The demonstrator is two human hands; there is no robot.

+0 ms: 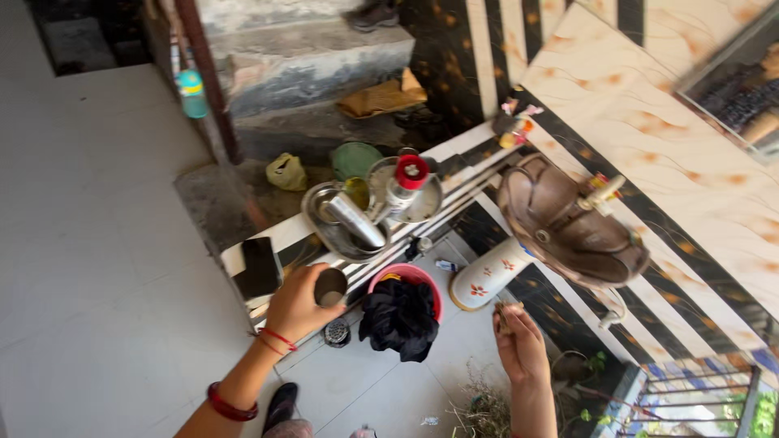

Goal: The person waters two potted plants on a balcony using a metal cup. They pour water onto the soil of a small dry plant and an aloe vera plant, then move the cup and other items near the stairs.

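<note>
1. One steel cup (330,286) sits in the left hand (299,304), whose fingers wrap its side; the grip is clenched on the cup, held just above the edge of the striped surface (286,233).
2. The left forearm reaches up from the lower left, with red thread at the wrist and one red bangle (228,405) further down the arm.
3. The right hand (519,343) is raised with fingers together, pinching something small at the fingertips; what it is cannot be told. The forearm stands nearly upright at the lower right.
4. One dark phone (259,267) lies flat on the surface, just left of the cup.
5. Two steel plates are on the surface: the nearer plate (320,227) holds a tumbler (357,220) lying on its side, and the farther plate (428,203) bears one red-capped bottle (403,185).
6. One pink bucket (418,276) stands on the floor between the hands, with a black cloth (399,319) heaped in it.
7. One brown basin (568,221) on a white pedestal (485,278) is above the right hand.
8. One dark shoe (281,406) shows near the bottom edge.
</note>
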